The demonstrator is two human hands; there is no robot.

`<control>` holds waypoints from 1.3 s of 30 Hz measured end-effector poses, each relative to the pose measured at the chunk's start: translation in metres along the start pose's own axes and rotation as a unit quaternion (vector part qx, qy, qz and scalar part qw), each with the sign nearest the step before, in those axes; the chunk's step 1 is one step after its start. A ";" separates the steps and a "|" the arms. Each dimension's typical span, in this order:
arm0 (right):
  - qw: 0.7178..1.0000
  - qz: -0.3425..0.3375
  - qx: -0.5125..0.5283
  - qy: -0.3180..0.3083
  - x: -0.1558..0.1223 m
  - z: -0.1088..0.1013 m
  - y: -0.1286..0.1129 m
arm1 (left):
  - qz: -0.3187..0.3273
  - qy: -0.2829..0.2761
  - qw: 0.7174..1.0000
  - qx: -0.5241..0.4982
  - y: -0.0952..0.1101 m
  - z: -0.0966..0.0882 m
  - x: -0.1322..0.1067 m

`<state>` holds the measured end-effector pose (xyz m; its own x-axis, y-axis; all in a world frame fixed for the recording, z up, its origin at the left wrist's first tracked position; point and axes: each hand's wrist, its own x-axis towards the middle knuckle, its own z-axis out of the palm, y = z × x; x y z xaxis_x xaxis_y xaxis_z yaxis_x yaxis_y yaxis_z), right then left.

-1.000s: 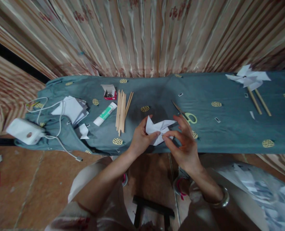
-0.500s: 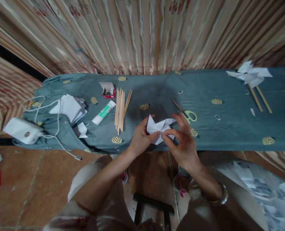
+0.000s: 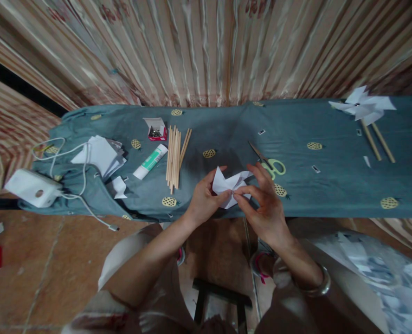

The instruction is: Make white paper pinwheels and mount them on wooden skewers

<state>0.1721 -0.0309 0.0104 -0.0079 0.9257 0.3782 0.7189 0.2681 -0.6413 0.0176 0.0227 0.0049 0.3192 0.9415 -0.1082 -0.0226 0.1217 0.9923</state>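
Head: left hand and right hand hold folded paper

"What do you wear on your arms?"
"My left hand and right hand are bare. A smooth, rounded, silver-coloured metal bracelet circles my right forearm."
"Your legs?"
"Pale beige, softly creased cloth trousers."
"And your feet?"
"Partly hidden in shadow: my footwear shows a bright pink strap and pale edges."
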 end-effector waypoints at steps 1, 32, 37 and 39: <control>1.000 0.002 0.001 0.000 0.000 0.000 0.000 | 0.000 -0.002 1.000 0.004 0.000 0.000 0.000; 1.000 0.006 0.021 0.002 0.000 0.000 -0.002 | 0.006 0.001 1.000 0.024 0.004 -0.001 -0.003; 1.000 0.009 0.023 -0.001 0.000 0.000 -0.002 | 0.003 0.000 1.000 0.022 0.003 -0.001 -0.004; 1.000 0.007 0.021 -0.002 0.000 0.000 -0.002 | 0.000 -0.001 1.000 0.019 0.003 -0.001 -0.004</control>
<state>0.1704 -0.0313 0.0118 0.0005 0.9305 0.3663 0.6897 0.2649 -0.6739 0.0155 0.0198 0.0083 0.3212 0.9408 -0.1079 0.0134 0.1095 0.9939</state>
